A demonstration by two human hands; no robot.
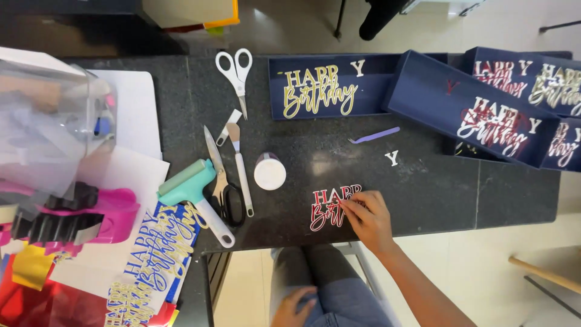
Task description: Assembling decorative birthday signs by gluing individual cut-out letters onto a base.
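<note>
A red and white cut-out of greeting lettering (327,209) lies flat on the dark stone table (423,188) near its front edge. My right hand (368,219) rests on the cut-out's right end, fingertips pinched on its last letters. My left hand (293,307) lies low on my lap below the table edge, holding nothing. A single loose white letter (392,158) sits on the table above my right hand, and a thin lilac tweezer-like tool (374,135) lies beyond it.
Several navy boxes with lettering stand at the back: one (330,85) flat, others (478,109) stacked at right. White scissors (237,72), a white round lid (269,172), a spatula (240,169), black-handled scissors (223,181) and a teal roller (193,194) lie left of centre. Paper sheets and a pink tool (103,218) crowd the left.
</note>
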